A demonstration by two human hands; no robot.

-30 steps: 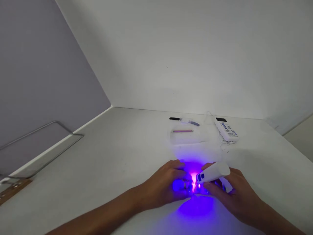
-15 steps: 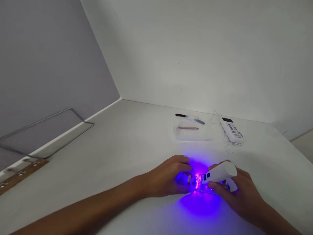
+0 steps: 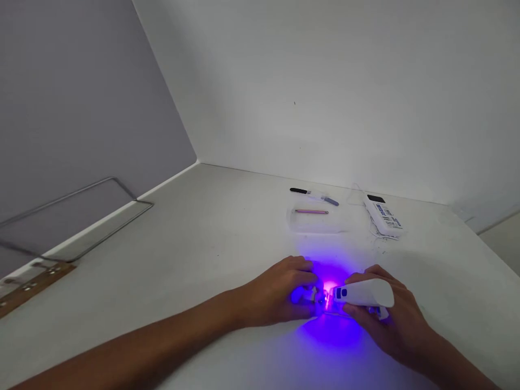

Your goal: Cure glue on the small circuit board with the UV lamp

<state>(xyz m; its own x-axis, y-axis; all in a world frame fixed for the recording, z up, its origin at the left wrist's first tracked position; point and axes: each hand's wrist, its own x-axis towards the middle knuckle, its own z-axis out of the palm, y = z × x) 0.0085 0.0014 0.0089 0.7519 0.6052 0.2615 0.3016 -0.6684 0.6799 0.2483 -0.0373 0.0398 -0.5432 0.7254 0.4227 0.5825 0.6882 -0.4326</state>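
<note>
My right hand [image 3: 400, 325] is closed around a white handheld UV lamp [image 3: 371, 293] with two dark buttons near its lit end. Violet light spreads from the lamp over the white table, brightest just left of its tip. At the left of this glow, my left hand [image 3: 280, 292] has its fingers curled around a small pale piece [image 3: 313, 295]. Glare and fingers hide most of that piece, so its kind does not show. Another small whitish part [image 3: 382, 312] shows beneath the lamp, by my right fingers.
Behind my hands lies a clear tray [image 3: 317, 226] with a pink stick [image 3: 311, 211] on it. Farther back are a black-and-grey-ended tool [image 3: 298, 190] and a white labelled box [image 3: 384, 215] with a cord. A metal wire frame [image 3: 117, 230] and wooden strip [image 3: 36, 287] are at left.
The UV lamp has tilted to lie more level, its rear end lower, and my right hand has turned slightly with it. My left hand stays nearly still.
</note>
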